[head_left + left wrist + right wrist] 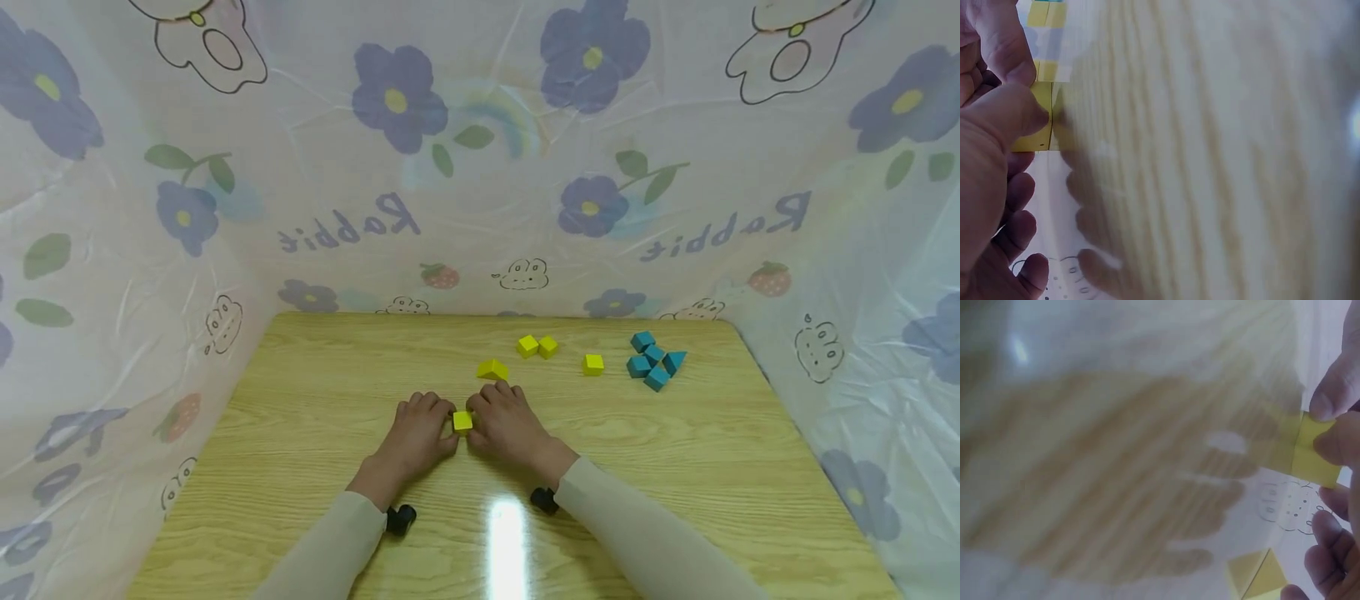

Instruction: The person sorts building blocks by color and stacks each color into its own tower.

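Note:
A small yellow cube rests on the wooden table between the two hands. My left hand pinches it from the left side; in the left wrist view its thumb lies across the cube's near face. From the right, my right hand pinches the same cube, its thumb overlapping the yellow face in the right wrist view. Just beyond the right fingers sits a yellow triangular block, also visible low in the right wrist view.
Two yellow cubes stand side by side farther back, and a third yellow cube is to their right. Several blue blocks, one with a triangular face, cluster at the back right. Patterned cloth walls enclose the table.

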Demonstrator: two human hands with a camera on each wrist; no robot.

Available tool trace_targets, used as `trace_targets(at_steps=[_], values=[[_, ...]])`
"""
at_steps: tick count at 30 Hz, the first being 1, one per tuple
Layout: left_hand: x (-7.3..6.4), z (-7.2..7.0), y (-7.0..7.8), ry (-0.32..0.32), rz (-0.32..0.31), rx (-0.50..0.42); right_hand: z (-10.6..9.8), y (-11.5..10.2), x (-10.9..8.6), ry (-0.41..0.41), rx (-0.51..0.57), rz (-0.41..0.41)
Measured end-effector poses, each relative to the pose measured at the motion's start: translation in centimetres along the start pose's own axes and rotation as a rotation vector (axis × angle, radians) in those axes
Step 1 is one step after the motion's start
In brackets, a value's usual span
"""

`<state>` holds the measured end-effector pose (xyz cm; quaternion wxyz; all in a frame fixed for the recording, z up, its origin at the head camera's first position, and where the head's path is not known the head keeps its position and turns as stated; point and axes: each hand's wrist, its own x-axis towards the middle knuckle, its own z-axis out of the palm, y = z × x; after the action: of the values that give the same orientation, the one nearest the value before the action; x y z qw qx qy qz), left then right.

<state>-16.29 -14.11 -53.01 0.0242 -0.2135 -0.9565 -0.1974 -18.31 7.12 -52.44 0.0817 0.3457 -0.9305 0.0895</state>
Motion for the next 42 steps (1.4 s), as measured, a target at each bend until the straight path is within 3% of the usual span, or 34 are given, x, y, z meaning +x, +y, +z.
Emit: trace_targets(at_steps=[6,13,17,28,42], values=[[-0.07,0.11,0.13,-0.009,0.034,0.045,-0.07,-0.02,-0.38,0.019,0.008,-0.011],[0.03,0.29,0.27,-0.002,0.089,0.207,0.06,-0.02,-0.47,0.007,-0.047,-0.029],[0.02,0.17,0.41,0.005,0.107,0.252,0.06,-0.08,-0.47,0.018,-0.068,-0.040],[0.23,0.28,0.11,0.017,0.137,0.273,-0.03,-0.09,-0.58,0.071,-0.097,-0.066],[0.39,0.00,0.04,-0.016,0.151,0.247,-0.06,0.00,-0.58,0.052,-0.084,-0.065]])
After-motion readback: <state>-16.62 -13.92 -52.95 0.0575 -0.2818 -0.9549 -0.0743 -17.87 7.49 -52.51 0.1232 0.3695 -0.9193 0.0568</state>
